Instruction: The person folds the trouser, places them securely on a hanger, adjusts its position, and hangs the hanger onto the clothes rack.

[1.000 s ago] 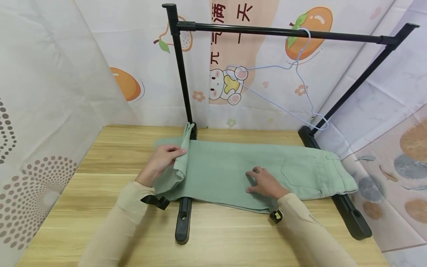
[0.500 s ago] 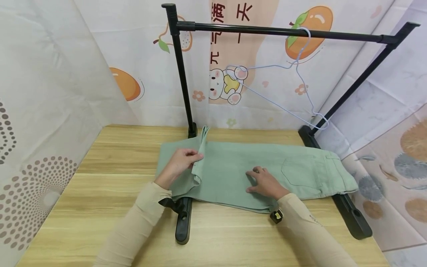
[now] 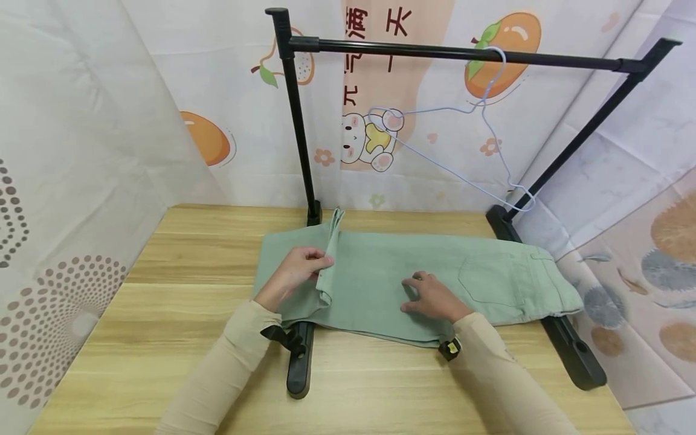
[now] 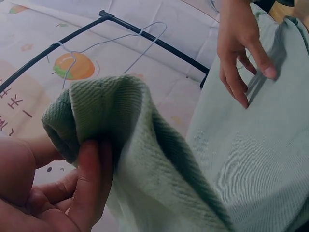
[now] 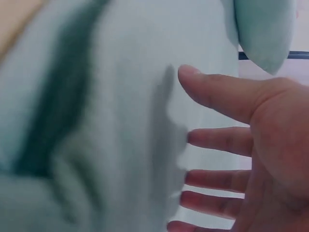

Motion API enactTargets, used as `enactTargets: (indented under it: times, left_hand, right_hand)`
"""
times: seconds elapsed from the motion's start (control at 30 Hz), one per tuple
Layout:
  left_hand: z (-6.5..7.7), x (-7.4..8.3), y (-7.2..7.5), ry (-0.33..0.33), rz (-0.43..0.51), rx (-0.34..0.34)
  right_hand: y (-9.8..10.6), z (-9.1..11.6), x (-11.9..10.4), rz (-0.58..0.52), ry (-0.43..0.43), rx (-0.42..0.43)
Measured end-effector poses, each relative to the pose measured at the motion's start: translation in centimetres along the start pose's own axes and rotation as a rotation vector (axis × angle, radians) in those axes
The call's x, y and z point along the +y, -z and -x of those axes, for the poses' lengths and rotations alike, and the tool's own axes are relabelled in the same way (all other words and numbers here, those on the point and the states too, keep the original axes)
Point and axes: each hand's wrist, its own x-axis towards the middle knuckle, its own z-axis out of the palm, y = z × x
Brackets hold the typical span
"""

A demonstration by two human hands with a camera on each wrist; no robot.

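A pair of pale green trousers lies stretched crosswise on the wood-grain tabletop, with the waistband at the right and a back pocket facing up near it. The cloth runs over the left foot and right foot of a black clothes rack, whose near ends stick out beyond the trousers.

At the leg end, the left hand has its grip closed on the fabric, pinching a raised hem that stands up from the cloth beneath. The left wrist view shows the hem bent over close to the fingers, its twill weave clear.

The right hand is over the middle of the trousers, its grip loose and holding nothing, fingers apart; whether the fingertips touch the fabric I cannot tell. Both arms wear beige sleeves, with a black strap by the left wrist.

Above, a pale blue wire hanger hangs by its hook from the rack's crossbar, in front of a curtain printed with fruit and a cartoon animal
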Motion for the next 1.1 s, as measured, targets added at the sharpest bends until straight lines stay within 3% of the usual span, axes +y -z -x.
enactTargets:
  times: [0.27, 0.47, 0.8, 1.1]
  left_hand:
    - [-0.1, -0.1, -0.2, 0.002, 0.006, -0.012]
    - [-0.2, -0.1, -0.4, -0.012, -0.017, -0.006]
    - [-0.2, 0.0, -0.9, -0.008, 0.030, 0.005]
    - [-0.4, -0.1, -1.6, -0.034, 0.109, -0.016]
  right_hand:
    - [0.8, -0.5, -1.4, -0.107, 0.107, 0.058]
    - [1.5, -0.6, -4.1, -0.146, 0.163, 0.088]
    - [1.7, -1.4, -8.6, -0.324, 0.301, 0.105]
    - [0.6, -1.6, -12.1, -0.217, 0.353, 0.217]
